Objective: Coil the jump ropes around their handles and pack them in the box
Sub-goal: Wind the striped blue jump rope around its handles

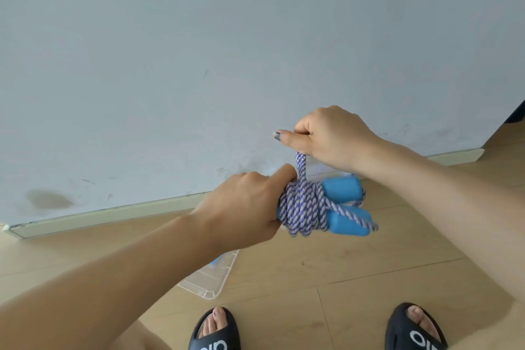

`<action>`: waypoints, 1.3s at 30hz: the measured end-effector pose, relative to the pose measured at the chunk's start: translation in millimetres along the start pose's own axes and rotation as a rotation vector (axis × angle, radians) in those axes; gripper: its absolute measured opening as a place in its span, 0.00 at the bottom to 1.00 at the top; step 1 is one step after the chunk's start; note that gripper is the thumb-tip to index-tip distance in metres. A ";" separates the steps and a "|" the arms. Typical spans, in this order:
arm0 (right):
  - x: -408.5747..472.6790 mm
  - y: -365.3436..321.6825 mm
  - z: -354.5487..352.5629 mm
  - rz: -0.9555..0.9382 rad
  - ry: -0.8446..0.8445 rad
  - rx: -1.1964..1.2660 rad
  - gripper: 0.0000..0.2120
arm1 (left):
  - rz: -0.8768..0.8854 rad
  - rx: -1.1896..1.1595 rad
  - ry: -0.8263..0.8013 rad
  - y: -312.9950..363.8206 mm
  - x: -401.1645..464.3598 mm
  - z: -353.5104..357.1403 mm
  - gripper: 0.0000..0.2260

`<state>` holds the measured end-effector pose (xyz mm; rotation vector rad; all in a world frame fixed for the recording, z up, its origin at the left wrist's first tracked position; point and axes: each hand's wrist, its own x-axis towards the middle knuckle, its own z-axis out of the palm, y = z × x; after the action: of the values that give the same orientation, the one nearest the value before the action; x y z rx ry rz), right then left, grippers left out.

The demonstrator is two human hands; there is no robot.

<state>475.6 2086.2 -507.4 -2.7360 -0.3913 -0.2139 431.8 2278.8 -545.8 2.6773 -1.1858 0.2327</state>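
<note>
While left hand (pixel 244 207) grips the blue handles (pixel 343 207) w/ coiled rope (pixel 301 207) mid-frame, right hand (pixel 326 136) pinches the rope tail upward. Coiling's nearly done, I'd say; next: tuck end, then box (pixel 216 278), lower center.

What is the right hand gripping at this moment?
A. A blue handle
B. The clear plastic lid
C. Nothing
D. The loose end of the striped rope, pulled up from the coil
D: the right hand pinches the rope rising from the coil around the blue handles.
</note>
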 end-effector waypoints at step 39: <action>-3.2 12.8 28.6 0.120 -0.197 0.382 0.29 | 0.019 -0.148 0.064 -19.3 -5.9 3.6 0.17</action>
<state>479.1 2084.7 -538.6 -2.3964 -0.2844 0.1498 442.5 2294.8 -552.9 2.5132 -1.1625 0.2226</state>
